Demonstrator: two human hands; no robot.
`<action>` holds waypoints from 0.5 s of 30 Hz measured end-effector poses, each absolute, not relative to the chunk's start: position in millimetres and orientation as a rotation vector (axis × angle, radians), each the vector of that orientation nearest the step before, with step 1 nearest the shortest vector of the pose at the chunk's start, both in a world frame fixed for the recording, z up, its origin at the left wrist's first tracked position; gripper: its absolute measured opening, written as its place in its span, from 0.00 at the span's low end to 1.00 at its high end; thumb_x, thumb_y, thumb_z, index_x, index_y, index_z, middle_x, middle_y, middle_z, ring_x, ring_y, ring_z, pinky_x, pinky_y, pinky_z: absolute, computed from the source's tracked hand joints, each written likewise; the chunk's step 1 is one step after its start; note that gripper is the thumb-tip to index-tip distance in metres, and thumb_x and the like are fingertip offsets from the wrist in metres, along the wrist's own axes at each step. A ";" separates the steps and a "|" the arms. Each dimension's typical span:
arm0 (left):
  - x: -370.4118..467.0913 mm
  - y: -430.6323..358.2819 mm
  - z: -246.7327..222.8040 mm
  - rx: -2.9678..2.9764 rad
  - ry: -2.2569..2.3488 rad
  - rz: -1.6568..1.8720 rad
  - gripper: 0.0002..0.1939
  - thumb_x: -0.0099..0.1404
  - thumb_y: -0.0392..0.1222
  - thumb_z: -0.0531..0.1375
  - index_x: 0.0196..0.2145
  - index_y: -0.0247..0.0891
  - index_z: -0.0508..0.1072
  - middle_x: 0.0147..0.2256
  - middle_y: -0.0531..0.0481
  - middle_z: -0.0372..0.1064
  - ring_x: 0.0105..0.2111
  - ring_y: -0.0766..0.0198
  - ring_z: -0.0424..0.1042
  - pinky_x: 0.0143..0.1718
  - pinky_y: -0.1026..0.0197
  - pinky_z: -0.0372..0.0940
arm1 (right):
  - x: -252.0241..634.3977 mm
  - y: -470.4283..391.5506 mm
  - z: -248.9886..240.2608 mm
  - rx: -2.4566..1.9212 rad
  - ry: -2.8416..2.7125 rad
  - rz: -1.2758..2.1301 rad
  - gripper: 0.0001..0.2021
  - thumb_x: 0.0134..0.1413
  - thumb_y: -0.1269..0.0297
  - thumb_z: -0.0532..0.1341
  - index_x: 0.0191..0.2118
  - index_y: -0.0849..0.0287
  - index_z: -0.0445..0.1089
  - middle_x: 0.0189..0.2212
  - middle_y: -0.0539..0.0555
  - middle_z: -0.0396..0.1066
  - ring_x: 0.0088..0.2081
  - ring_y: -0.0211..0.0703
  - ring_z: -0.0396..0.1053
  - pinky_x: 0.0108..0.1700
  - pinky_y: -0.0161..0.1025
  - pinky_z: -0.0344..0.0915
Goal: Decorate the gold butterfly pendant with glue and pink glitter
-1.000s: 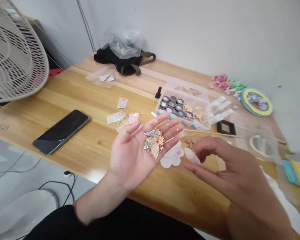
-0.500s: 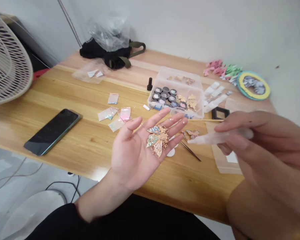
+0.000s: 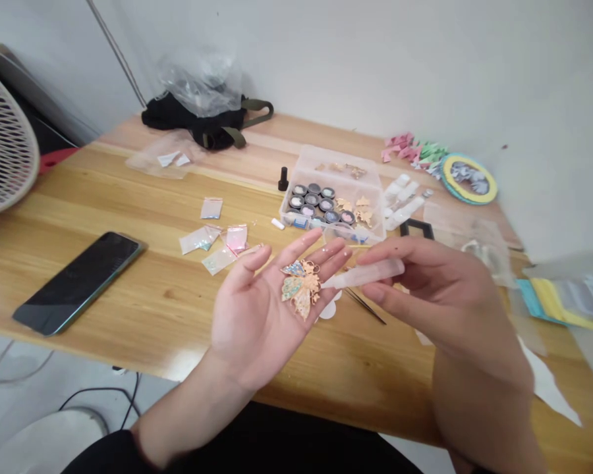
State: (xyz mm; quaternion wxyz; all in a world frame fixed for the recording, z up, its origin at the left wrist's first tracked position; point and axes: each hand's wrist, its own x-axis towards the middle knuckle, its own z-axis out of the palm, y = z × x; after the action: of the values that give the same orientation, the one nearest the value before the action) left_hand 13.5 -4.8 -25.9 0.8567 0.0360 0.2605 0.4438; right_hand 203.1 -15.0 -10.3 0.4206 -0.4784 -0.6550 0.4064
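Note:
My left hand (image 3: pixel 257 322) is open, palm up above the table, fingers stretched out. On its palm and finger bases lies a gold butterfly-shaped ornament (image 3: pixel 301 289) with glittery blue, green and whitish wing parts; whether it is one piece or several I cannot tell. Small shiny specks dot the fingertips. My right hand (image 3: pixel 439 289) pinches a small translucent squeeze tube (image 3: pixel 370 272) between thumb and fingers. The tube's narrow nozzle is at the ornament's right side; whether it touches I cannot tell. Dark tweezers (image 3: pixel 368 307) lie on the table behind, partly hidden.
A clear plastic box (image 3: pixel 301 161) behind my hands holds round pots and gold pieces. Small glitter bags (image 3: pixel 195 239) and a phone (image 3: pixel 79 283) lie to the left. A black bottle (image 3: pixel 283 179), white bottles (image 3: pixel 408 207) and a yellow-rimmed round item (image 3: pixel 468 179) stand or lie farther back.
My right hand has moved left with the tube, bringing its nozzle from beyond the fingers to the ornament. The view has shifted right, showing more of the table's right side.

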 end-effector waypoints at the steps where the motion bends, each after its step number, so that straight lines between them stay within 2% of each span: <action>1: 13.3 -4.5 -25.9 0.073 0.550 0.932 0.22 0.70 0.49 0.51 0.54 0.36 0.73 0.48 0.43 0.79 0.47 0.61 0.79 0.46 0.62 0.70 | 203.6 -15.4 -11.0 -1.200 -1.648 1.013 0.07 0.55 0.65 0.70 0.40 0.47 0.80 0.30 0.46 0.75 0.26 0.33 0.66 0.25 0.32 0.64; 6: 13.0 -4.3 -27.0 0.061 0.545 0.932 0.22 0.71 0.49 0.51 0.53 0.35 0.73 0.49 0.42 0.79 0.43 0.64 0.80 0.41 0.65 0.71 | 203.0 -16.5 -11.5 -1.209 -1.678 0.966 0.09 0.55 0.63 0.70 0.42 0.44 0.80 0.32 0.47 0.77 0.27 0.34 0.67 0.25 0.33 0.63; 10: 13.4 -6.1 -27.5 0.060 0.525 0.931 0.21 0.71 0.49 0.51 0.52 0.35 0.74 0.48 0.42 0.79 0.44 0.62 0.81 0.44 0.63 0.72 | 201.9 -17.1 -10.8 -1.225 -1.658 0.907 0.07 0.54 0.63 0.70 0.40 0.45 0.81 0.30 0.46 0.77 0.23 0.32 0.63 0.23 0.32 0.60; 15: 17.9 -5.8 -26.0 0.038 0.542 0.922 0.21 0.71 0.48 0.50 0.50 0.35 0.75 0.46 0.42 0.80 0.43 0.63 0.80 0.44 0.63 0.71 | 202.6 -15.9 -10.0 -1.228 -1.690 0.854 0.07 0.54 0.63 0.71 0.39 0.44 0.80 0.33 0.46 0.80 0.26 0.34 0.70 0.22 0.31 0.61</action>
State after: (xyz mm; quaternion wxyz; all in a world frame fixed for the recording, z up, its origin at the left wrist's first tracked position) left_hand 17.9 -5.8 -26.0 0.8602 0.0182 0.2584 0.4393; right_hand 202.6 -15.9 -10.0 0.4280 -0.4917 -0.6768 0.3421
